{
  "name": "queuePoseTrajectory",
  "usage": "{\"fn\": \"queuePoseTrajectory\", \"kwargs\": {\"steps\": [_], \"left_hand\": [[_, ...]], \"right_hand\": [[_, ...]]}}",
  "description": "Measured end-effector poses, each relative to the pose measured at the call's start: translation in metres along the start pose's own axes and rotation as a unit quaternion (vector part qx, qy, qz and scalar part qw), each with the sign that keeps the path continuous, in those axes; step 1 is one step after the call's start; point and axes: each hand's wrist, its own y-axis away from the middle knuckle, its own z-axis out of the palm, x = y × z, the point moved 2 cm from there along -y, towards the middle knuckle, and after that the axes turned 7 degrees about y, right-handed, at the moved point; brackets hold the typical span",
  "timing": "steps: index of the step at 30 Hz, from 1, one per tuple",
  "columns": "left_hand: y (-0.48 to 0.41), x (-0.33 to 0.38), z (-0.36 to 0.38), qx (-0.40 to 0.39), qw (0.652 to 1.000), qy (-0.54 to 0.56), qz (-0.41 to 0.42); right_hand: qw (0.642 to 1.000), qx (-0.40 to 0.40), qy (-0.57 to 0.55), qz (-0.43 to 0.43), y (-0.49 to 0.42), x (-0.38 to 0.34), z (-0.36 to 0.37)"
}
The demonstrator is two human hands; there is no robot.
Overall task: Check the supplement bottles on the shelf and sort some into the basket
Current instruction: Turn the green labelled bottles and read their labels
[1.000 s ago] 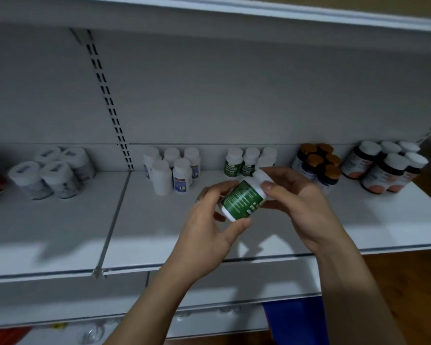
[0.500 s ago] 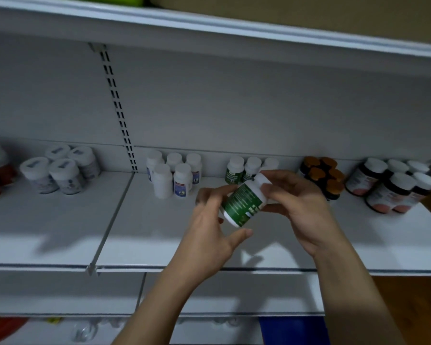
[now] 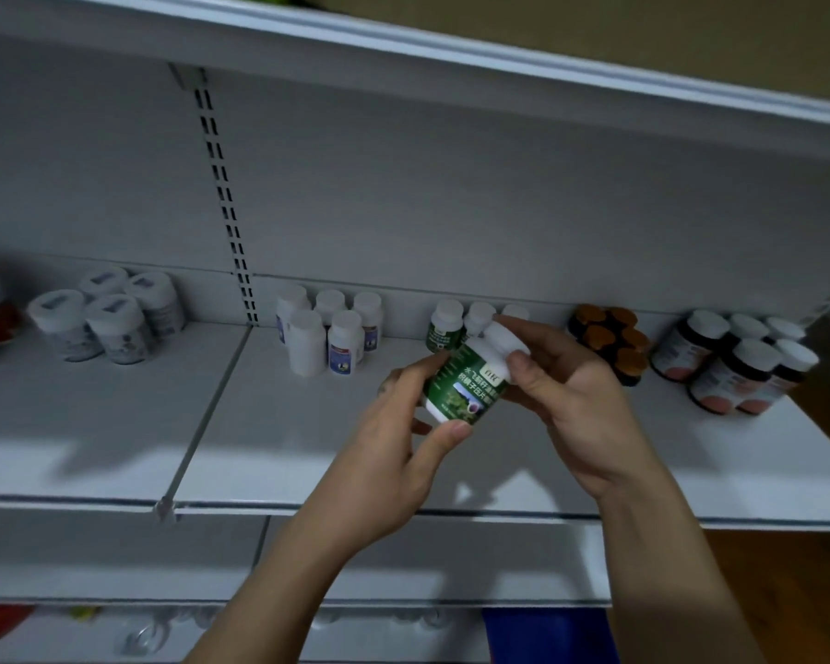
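Both hands [image 3: 398, 452] [image 3: 576, 404] hold a tilted green-labelled bottle [image 3: 466, 388] before the shelf [image 3: 116, 433].

Dim, bluish cast. Light from above-front: front of shelf [image 3: 92, 452] brightest, back wall grey. Arm shadows on the shelf. Wide-angle bowing at edges; far-right bottles [image 3: 734, 371] soft, corners blurred.

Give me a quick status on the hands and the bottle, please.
Left hand grips green-label bottle, tilted above the shelf. Right hand pinches its white cap. Nothing obstructs.
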Motion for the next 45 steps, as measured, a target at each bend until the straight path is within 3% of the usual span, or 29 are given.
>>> {"fn": "queuePoseTrajectory", "kwargs": {"steps": [8, 14, 20, 33, 45], "left_hand": [[0.009, -0.001, -0.012, -0.022, 1.0, 0.004, 0.0], [0.012, -0.001, -0.016, 0.006, 0.999, -0.052, 0.008], [0.011, 0.001, -0.018, 0.003, 0.999, -0.032, 0.008], [0.009, -0.005, -0.021, -0.006, 1.0, 0.008, 0.015], [-0.001, -0.002, -0.02, 0.031, 0.995, -0.086, 0.034]], "right_hand": [[0.998, 0.021, -0.064, 0.004, 0.012, -0.002, 0.015], [0.999, 0.048, 0.002, 0.001, 0.021, -0.008, 0.028], [0.996, 0.083, 0.023, 0.0, 0.022, -0.014, 0.032], [0.998, 0.047, -0.036, 0.009, 0.025, -0.008, 0.03], [0.995, 0.091, 0.027, 0.027, 0.011, -0.016, 0.034]]}}
